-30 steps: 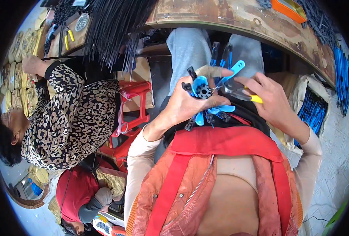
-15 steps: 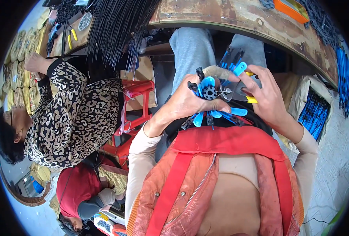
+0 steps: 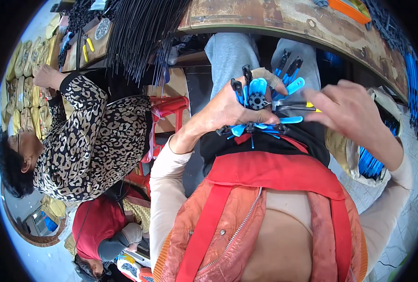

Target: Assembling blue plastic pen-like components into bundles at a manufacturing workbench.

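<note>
My left hand (image 3: 237,105), a finger wrapped in tape, is closed around a frame of blue rods with a notched round black hub (image 3: 257,100) at its centre. Black end pieces and flat blue tabs (image 3: 295,85) fan out around it. From the right, my right hand (image 3: 345,105), smeared by motion, holds yellow-handled pliers (image 3: 291,107). The pliers' metal jaws point left and reach close to the hub. I cannot make out whether they grip anything.
A worn wooden table (image 3: 274,16) lies ahead, with an orange tray (image 3: 351,10). Long black rods (image 3: 138,37) overhang its left side. A sack (image 3: 343,141) of blue rods stands at right. Two other people work at left, near a red stool (image 3: 173,107).
My right hand has swung outward to the right. The pliers now lie nearly level, jaws toward the hub. My left hand and the frame have shifted slightly right.
</note>
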A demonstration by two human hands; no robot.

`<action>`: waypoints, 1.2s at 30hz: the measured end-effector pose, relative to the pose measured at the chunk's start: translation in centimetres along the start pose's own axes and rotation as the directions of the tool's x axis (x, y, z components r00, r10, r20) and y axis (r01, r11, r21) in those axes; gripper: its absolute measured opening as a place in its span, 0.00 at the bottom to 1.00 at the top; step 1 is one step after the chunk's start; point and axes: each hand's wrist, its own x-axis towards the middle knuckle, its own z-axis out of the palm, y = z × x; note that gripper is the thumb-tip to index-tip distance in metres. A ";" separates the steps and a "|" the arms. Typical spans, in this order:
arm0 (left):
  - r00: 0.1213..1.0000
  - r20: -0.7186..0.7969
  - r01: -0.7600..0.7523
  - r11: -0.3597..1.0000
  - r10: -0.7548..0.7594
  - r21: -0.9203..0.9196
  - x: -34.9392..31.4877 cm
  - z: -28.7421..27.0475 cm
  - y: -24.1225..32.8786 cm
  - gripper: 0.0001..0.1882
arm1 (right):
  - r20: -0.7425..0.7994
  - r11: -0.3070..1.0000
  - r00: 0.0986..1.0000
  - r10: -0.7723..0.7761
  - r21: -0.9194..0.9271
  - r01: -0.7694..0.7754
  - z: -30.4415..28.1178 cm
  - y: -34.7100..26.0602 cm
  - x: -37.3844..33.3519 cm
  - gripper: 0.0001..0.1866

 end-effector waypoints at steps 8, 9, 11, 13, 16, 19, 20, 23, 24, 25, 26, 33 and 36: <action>0.992 0.124 0.048 0.993 -0.034 -0.112 1.2 0.0 -0.4 0.22 | 0.367 0.628 0.894 0.258 0.639 -0.444 1.6 -2.6 -1.3 0.27; 0.997 0.079 0.012 0.993 -0.002 -0.120 1.1 0.1 -0.2 0.22 | 0.010 0.854 0.966 0.260 0.465 -0.235 1.7 -2.8 -1.7 0.27; 0.993 -0.056 0.089 0.977 -0.102 -0.194 1.1 0.5 0.3 0.23 | -0.083 0.963 0.978 0.191 0.210 -0.170 1.4 -1.4 -0.9 0.29; 0.988 -0.067 0.117 0.963 -0.137 -0.242 1.2 0.2 -0.1 0.23 | 0.038 0.958 0.990 0.135 0.251 -0.140 0.8 -1.1 -1.2 0.27; 0.992 0.092 0.103 0.986 -0.092 -0.132 0.0 0.5 -0.6 0.23 | 0.843 0.221 0.539 0.002 0.525 -0.822 -2.0 -0.1 1.8 0.30; 0.941 0.245 0.297 0.920 -0.235 -0.256 0.4 0.2 0.1 0.23 | 0.849 -0.133 0.516 -0.116 0.501 -0.855 2.7 -1.6 -1.2 0.32; 0.962 0.197 0.237 0.938 -0.190 -0.253 0.3 0.2 -0.4 0.23 | 0.731 0.233 0.675 0.100 0.643 -0.730 2.3 -1.9 -1.1 0.33; 0.996 0.064 0.074 0.974 -0.062 -0.216 0.6 0.1 -1.6 0.24 | 0.100 0.790 0.953 0.287 0.538 -0.295 1.8 -2.0 -1.3 0.28; 0.986 0.068 0.166 0.957 -0.155 -0.237 0.5 -0.1 -1.3 0.27 | -0.020 0.891 0.968 0.251 0.396 -0.223 2.0 -1.9 -0.8 0.26; 0.968 0.066 0.253 0.932 -0.244 -0.260 0.4 -0.2 -1.0 0.30 | -0.021 0.890 0.968 0.251 0.398 -0.222 1.8 -1.8 -0.9 0.26; 0.992 0.046 0.124 0.971 -0.117 -0.204 0.3 -0.1 -2.1 0.25 | 0.161 0.850 0.962 0.222 0.452 -0.272 1.3 -1.6 -1.1 0.25; 0.991 0.134 0.047 0.981 -0.022 -0.189 0.4 0.2 -2.5 0.23 | 0.836 -0.235 0.538 -0.110 0.504 -0.831 3.7 -1.8 -1.6 0.31; 0.996 0.019 0.094 0.968 -0.092 -0.232 -0.1 0.3 -2.6 0.22 | 0.598 0.345 0.739 0.309 0.654 -0.673 0.7 -2.1 -0.4 0.27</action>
